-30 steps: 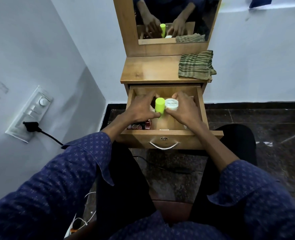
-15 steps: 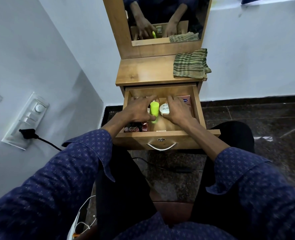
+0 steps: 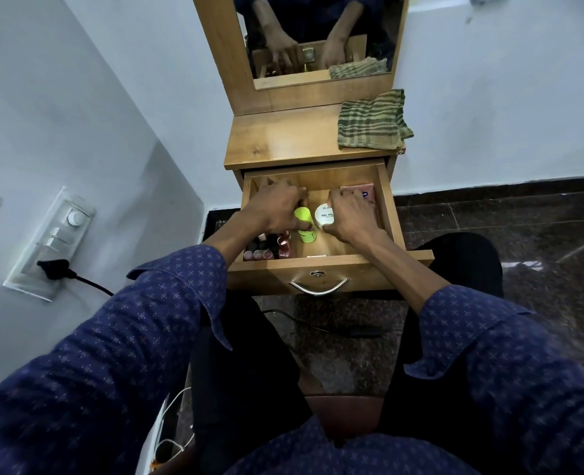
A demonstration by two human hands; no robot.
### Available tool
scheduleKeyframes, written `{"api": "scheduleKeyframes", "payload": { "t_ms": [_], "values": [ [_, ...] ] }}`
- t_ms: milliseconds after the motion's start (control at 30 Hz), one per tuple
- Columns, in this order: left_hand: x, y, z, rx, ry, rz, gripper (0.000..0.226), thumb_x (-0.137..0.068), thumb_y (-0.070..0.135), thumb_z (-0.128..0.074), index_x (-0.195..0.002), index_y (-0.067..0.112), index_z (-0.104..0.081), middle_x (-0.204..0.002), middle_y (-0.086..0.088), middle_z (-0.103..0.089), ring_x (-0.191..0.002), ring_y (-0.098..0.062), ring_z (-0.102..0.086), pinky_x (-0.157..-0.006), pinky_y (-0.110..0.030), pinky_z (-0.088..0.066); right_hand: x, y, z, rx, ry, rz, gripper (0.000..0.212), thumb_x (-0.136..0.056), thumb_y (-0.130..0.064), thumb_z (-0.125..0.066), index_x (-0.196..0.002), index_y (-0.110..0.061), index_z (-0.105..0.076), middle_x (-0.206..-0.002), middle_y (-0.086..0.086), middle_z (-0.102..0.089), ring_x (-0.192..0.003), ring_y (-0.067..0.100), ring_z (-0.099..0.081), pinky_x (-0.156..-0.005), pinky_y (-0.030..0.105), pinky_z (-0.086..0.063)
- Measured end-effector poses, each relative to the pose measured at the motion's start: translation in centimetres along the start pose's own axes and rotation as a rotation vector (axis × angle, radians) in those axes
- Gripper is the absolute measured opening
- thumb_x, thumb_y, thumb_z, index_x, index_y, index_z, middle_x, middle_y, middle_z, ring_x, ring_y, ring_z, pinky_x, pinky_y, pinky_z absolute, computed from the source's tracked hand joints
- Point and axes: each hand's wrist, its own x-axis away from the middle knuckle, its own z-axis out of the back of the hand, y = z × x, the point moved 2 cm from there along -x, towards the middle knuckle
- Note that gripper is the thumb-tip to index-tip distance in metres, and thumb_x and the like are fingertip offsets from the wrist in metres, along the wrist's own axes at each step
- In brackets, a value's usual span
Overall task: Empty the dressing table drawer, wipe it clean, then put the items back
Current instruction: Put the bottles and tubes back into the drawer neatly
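In the open drawer point(image 3: 388, 214), both hands' curled fingers point(image 3: 295, 197) grip items.

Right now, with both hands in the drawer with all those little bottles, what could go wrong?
1. The left hand holds the neon-green plastic tube right beside the small nail polish bottles; it could knock them over.
2. The right hand pinches the round white nail polish jar only at its edge, so it might slip.
3. The open wooden drawer sticks out over the knees; a bump could jolt everything.
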Motion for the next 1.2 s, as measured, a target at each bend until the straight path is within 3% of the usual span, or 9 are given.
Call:
{"api": "scheduleKeyframes", "payload": {
  "t_ms": [100, 267, 333, 433, 533, 633, 767, 900, 1200],
  "values": [
    [-0.6, 0.2, -0.3, -0.108, 0.002, -0.027, 0.047, -0.086, 0.072, -0.067, -0.093, 0.026, -0.066, -0.117, -0.005, -0.07, -0.132, -0.028, -0.052, -0.116, -0.064, -0.028, 0.0, 0.1, 0.0, -0.009, 0.011, -0.002, 0.071, -0.082, -0.045, -0.086, -0.135, -0.011, -0.054, -0.139, 0.018, -0.059, -0.133, 0.037, -0.05, -0.098, 0.046, -0.048],
    [-1.4, 1.3, 0.1, -0.197, -0.005, -0.023, 0.067, -0.085, 0.082, -0.057, -0.104, 0.019, -0.071, -0.12, -0.004, -0.071, -0.136, -0.028, -0.051, -0.117, -0.065, -0.025, -0.1, 0.2, 0.0, -0.023, -0.001, -0.011, 0.072, -0.082, -0.047, -0.085, -0.135, -0.011, -0.053, -0.139, 0.018, -0.059, -0.134, 0.037, -0.049, -0.099, 0.047, -0.048],
    [-1.4, 1.1, 0.2, -0.054, -0.051, -0.05, 0.057, -0.083, 0.074, -0.067, -0.111, 0.024, -0.066, -0.118, 0.001, -0.07, -0.126, -0.025, -0.057, -0.115, -0.062, -0.035, -0.1, 0.2, 0.0, -0.032, -0.005, -0.013, 0.075, -0.08, -0.046, -0.088, -0.136, -0.011, -0.053, -0.139, 0.017, -0.059, -0.133, 0.037, -0.049, -0.099, 0.048, -0.048],
    [-1.1, 0.8, 0.5, 0.125, -0.142, -0.087, 0.042, -0.079, 0.048, -0.086, -0.111, 0.028, -0.067, -0.11, 0.006, -0.068, -0.107, -0.02, -0.062, -0.1, -0.05, -0.049, -0.1, 0.2, -0.1, -0.042, -0.001, -0.019, 0.074, -0.08, -0.044, -0.088, -0.138, -0.011, -0.053, -0.139, 0.017, -0.06, -0.133, 0.037, -0.05, -0.099, 0.048, -0.048],
    [-0.7, 0.8, 0.9, 0.122, -0.114, -0.089, 0.037, -0.08, 0.029, -0.089, -0.111, 0.02, -0.071, -0.104, 0.003, -0.068, -0.097, -0.02, -0.064, -0.078, -0.034, -0.048, 0.0, 0.1, -0.1, -0.036, 0.007, -0.02, 0.073, -0.081, -0.041, -0.088, -0.138, -0.011, -0.052, -0.14, 0.017, -0.06, -0.134, 0.037, -0.05, -0.1, 0.048, -0.048],
    [-0.5, 0.7, 1.1, 0.12, -0.101, -0.075, 0.032, -0.08, 0.027, -0.09, -0.106, 0.017, -0.074, -0.099, 0.003, -0.068, -0.09, -0.019, -0.065, -0.07, -0.029, -0.046, 0.0, 0.2, -0.1, -0.033, 0.002, -0.025, 0.075, -0.081, -0.042, -0.088, -0.139, -0.011, -0.052, -0.14, 0.017, -0.06, -0.135, 0.038, -0.049, -0.102, 0.049, -0.048],
    [-0.2, 0.8, 1.4, 0.043, -0.065, -0.039, 0.036, -0.08, 0.034, -0.09, -0.106, 0.014, -0.076, -0.1, -0.004, -0.073, -0.089, -0.023, -0.066, -0.078, -0.038, -0.057, -0.1, 0.3, -0.2, -0.022, -0.005, -0.027, 0.077, -0.079, -0.041, -0.089, -0.139, -0.012, -0.052, -0.141, 0.017, -0.06, -0.134, 0.038, -0.049, -0.101, 0.049, -0.048],
    [-0.1, 0.6, 1.3, -0.04, -0.023, -0.003, 0.038, -0.081, 0.045, -0.085, -0.108, 0.021, -0.073, -0.107, -0.003, -0.073, -0.102, -0.026, -0.065, -0.098, -0.048, -0.048, -0.1, 0.4, -0.2, -0.001, -0.009, -0.028, 0.079, -0.079, -0.036, -0.089, -0.143, -0.011, -0.049, -0.143, 0.018, -0.058, -0.137, 0.039, -0.046, -0.104, 0.049, -0.046],
    [-0.1, 0.0, 0.8, -0.054, -0.032, 0.019, 0.041, -0.084, 0.051, -0.081, -0.112, 0.021, -0.075, -0.118, -0.006, -0.07, -0.131, -0.029, -0.048, -0.115, -0.058, -0.031, -0.3, 0.3, -0.3, 0.021, 0.033, -0.013, 0.069, -0.082, -0.044, -0.086, -0.134, -0.01, -0.055, -0.137, 0.017, -0.062, -0.132, 0.037, -0.051, -0.097, 0.047, -0.05]
  ]
}}
